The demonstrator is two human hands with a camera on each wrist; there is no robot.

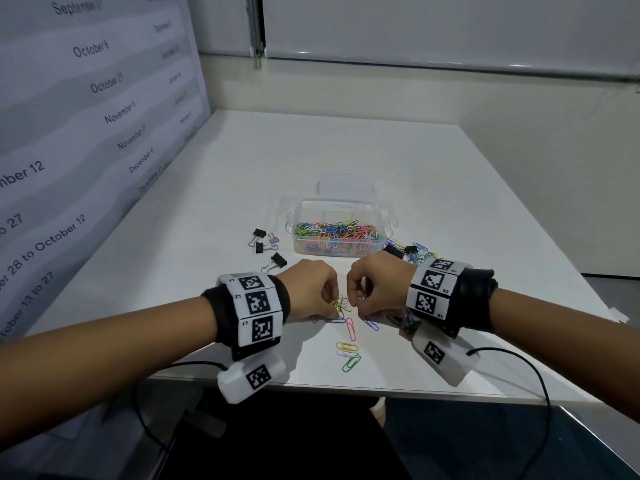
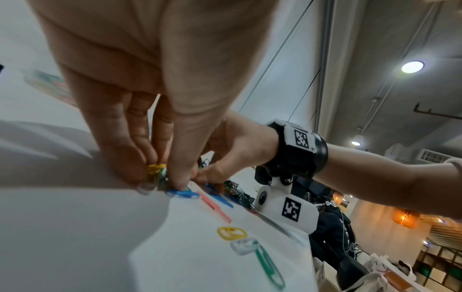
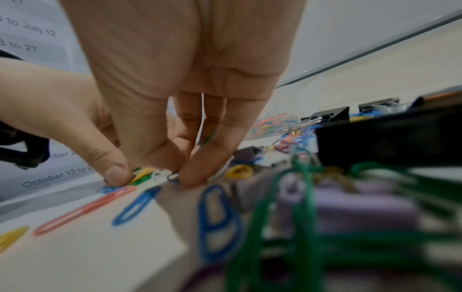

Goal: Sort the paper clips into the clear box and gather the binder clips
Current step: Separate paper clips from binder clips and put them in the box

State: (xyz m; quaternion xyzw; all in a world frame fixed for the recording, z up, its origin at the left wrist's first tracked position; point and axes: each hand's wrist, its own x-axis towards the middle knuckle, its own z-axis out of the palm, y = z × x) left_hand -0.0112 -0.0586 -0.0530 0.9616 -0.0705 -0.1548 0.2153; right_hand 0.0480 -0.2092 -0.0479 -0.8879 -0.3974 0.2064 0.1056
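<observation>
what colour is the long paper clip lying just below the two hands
Pink, or salmon: the long paper clip lies flat on the white table. The head view shows it best.

A clear box [image 1: 341, 233], lid off, sits mid-frame on the worktop, packed with multicoloured paper clips [image 1: 337, 230]. Four binder clips [image 1: 266, 249], three black and one lilac, lie just left of it; more lie tangled with loose clips at its right. Near the lower centre, pink, yellow, white and green loose clips [image 1: 349, 351] lie flat.

Dim even light, wrist views blurred, perhaps edge-warped
</observation>
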